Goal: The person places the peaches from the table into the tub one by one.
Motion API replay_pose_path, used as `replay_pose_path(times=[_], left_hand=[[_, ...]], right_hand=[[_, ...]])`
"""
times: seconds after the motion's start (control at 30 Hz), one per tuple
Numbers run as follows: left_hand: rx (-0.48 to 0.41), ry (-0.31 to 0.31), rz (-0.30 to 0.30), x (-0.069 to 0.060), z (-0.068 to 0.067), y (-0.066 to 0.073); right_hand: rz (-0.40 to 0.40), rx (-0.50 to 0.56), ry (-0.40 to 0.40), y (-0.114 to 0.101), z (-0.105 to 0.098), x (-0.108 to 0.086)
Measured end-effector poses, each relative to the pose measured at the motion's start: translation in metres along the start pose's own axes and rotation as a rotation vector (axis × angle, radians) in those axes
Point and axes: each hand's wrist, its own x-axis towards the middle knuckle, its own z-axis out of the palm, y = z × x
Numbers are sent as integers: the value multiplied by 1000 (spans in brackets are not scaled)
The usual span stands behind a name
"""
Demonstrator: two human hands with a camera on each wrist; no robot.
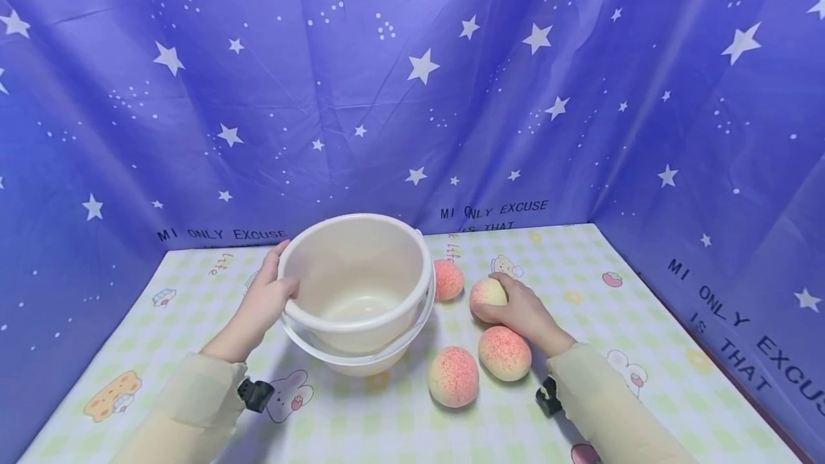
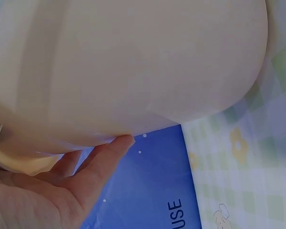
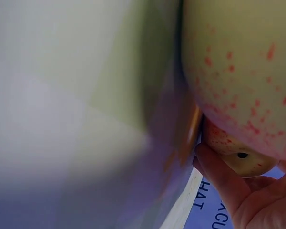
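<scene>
A white plastic bucket [image 1: 361,263] with its handle hanging down over the near side stands left of the middle. My left hand [image 1: 263,296] grips its left rim, thumb over the edge; in the left wrist view, fingers [image 2: 102,164] lie against the outer wall. My right hand [image 1: 525,312] holds a pink-and-yellow toy peach [image 1: 486,295], its fingers and thumb around it. Just nearer lies a second peach [image 1: 505,354], which looms large in the right wrist view. A third peach [image 1: 454,377] sits in front to the left, and another peach [image 1: 448,280] beside the bucket.
Under everything lies a checked tablecloth [image 1: 129,335] with cartoon prints. A blue curtain [image 1: 361,92] with white stars hangs behind the table and along both sides. Dark wrist cameras [image 1: 256,394] are strapped at both sleeves.
</scene>
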Motion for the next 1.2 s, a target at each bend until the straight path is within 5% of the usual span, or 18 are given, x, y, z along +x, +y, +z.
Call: replay_pose_path(times=[0.47, 1.2], left_hand=[[22, 4, -17, -6, -3, -2], [-6, 0, 15, -1, 0, 0]], right_hand=[[4, 43, 3, 1, 5, 0], [-33, 20, 148, -12, -10, -3]])
